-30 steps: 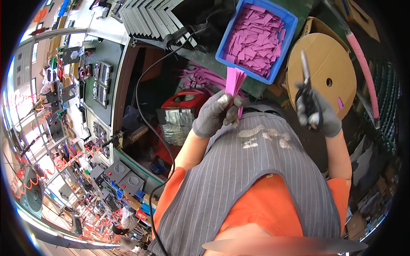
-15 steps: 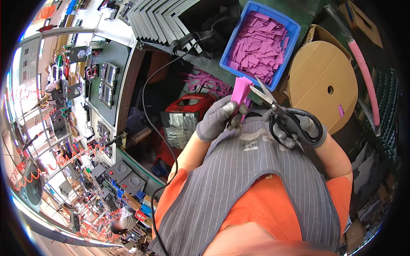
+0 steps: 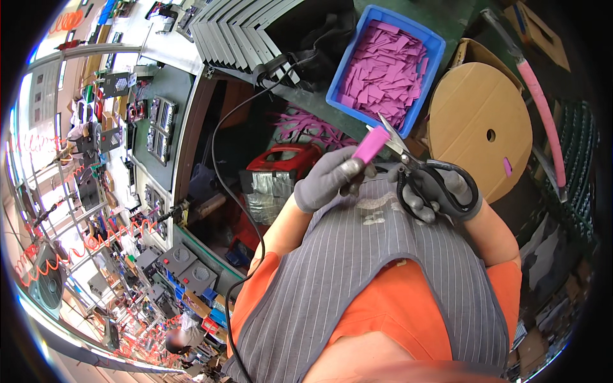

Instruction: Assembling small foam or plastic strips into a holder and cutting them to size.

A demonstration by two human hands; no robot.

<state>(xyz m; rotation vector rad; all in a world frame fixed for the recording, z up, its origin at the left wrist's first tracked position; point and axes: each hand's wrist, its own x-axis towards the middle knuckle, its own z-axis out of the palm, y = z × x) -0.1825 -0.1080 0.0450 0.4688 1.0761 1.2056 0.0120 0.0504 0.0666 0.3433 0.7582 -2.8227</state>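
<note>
My left hand (image 3: pixel 329 179), in a grey glove, is closed around a bundle of pink strips (image 3: pixel 371 145) that points up and to the right. In my gloved right hand (image 3: pixel 440 195) are scissors (image 3: pixel 408 161) with big black handles, my fingers through the loops. The scissor blades are parted, close to the end of the strips; whether they touch cannot be made out. Just beyond both hands stands a blue bin (image 3: pixel 439 60) holding many small cut pink pieces (image 3: pixel 383 70).
A round cardboard disc (image 3: pixel 476 121) with one pink piece (image 3: pixel 507 167) lies to the right of the bin. Loose pink strips (image 3: pixel 310 124) and a red object (image 3: pixel 284 156) lie to the left. A black cable (image 3: pixel 220 147) hangs beside my left arm. Grey metal brackets (image 3: pixel 236 35) stand at the far left.
The bundle in my left hand looks shorter and is turned further right, its end now nearer the blades. Both hands stay in nearly the same place; the scissors have shifted slightly left.
</note>
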